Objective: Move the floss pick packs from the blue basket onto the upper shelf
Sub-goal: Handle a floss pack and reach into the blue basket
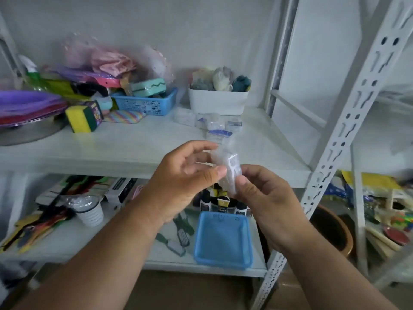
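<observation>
A white metal shelving unit fills the view, and its upper shelf (138, 144) spans the middle from nine o'clock to three o'clock, with a slotted white upright (348, 139) slanting up toward one o'clock. The lower shelf (67, 245) lies toward seven o'clock, and on its right end, at about six o'clock from the hands, sits the blue basket (223, 239), tilted slightly, with nothing visible inside it. Behind it stand several dark bottles (220, 203). At the back of the upper shelf, toward twelve o'clock, a white tub (218, 101) holds bundled cloths, and to its left a second blue mesh basket (145, 104) carries a teal box. A yellow and green sponge (81, 118) lies at ten o'clock. Just in front of the white tub, a loose cluster of clear floss pick packs (214, 125) rests on the upper shelf. In the centre, both hands meet in front of the upper shelf's front edge, above the blue basket. The left hand (178, 175) pinches one clear floss pick pack (231, 171) between thumb and fingers on its left side, and the right hand (266, 198) grips the same pack from the lower right with thumb and fingertips, so that it is held upright between them.
</observation>
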